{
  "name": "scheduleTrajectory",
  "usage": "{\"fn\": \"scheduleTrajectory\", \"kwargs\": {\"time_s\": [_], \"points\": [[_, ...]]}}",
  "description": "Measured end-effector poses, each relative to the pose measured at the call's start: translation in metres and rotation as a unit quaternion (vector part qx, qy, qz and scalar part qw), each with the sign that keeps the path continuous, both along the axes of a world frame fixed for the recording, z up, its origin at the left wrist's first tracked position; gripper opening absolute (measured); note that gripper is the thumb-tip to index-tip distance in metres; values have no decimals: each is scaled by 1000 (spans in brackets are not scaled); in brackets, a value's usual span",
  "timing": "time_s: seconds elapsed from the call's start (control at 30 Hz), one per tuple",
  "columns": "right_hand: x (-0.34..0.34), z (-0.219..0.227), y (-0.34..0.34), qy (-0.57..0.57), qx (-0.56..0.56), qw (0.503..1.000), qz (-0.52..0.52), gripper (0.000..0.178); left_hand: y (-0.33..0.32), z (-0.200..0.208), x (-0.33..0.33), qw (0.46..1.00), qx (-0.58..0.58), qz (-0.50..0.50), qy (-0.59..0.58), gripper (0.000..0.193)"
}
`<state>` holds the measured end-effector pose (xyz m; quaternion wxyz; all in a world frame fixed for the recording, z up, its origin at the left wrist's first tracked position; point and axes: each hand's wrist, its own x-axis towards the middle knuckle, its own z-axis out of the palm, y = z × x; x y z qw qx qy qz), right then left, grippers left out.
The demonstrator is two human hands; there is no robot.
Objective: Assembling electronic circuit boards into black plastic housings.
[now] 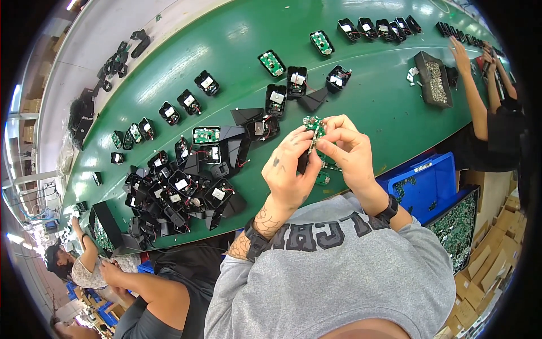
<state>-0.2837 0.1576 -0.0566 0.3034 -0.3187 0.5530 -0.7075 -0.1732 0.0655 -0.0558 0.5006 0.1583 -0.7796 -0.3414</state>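
A small green circuit board (pixel 316 127) is held up edge-on between my two hands, above the near edge of the green table. My left hand (pixel 287 169) pinches it from the left; a dark part shows below its fingers, too hidden to name. On the other side, the thumb and fingers of my right hand (pixel 351 151) are closed on the board too. Another green board (pixel 323 178) shows just below my hands, partly covered. Beyond them, black plastic housings (pixel 276 100) with wires and white-topped parts stand on the table, beside loose black covers (pixel 313 99).
A large heap of black housings (pixel 180 189) lies to the left. A dark tray of small metal parts (pixel 435 82) stands at the far right near a co-worker's arm (pixel 471 93). A blue bin (pixel 426 186) and a crate of boards (pixel 458 226) sit right of me. Other people work at left.
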Motion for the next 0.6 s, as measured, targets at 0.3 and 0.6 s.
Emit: {"fn": "scheduleTrajectory", "kwargs": {"time_s": [0.3,0.6], "points": [[-9,-8,-1,-128,23,990,53,10,-4,3,2,992,-112,-23,-45,28],[-16,-1,-5,-112,35,990,83,14,-6,7,9,921,369,-106,-73,16]]}}
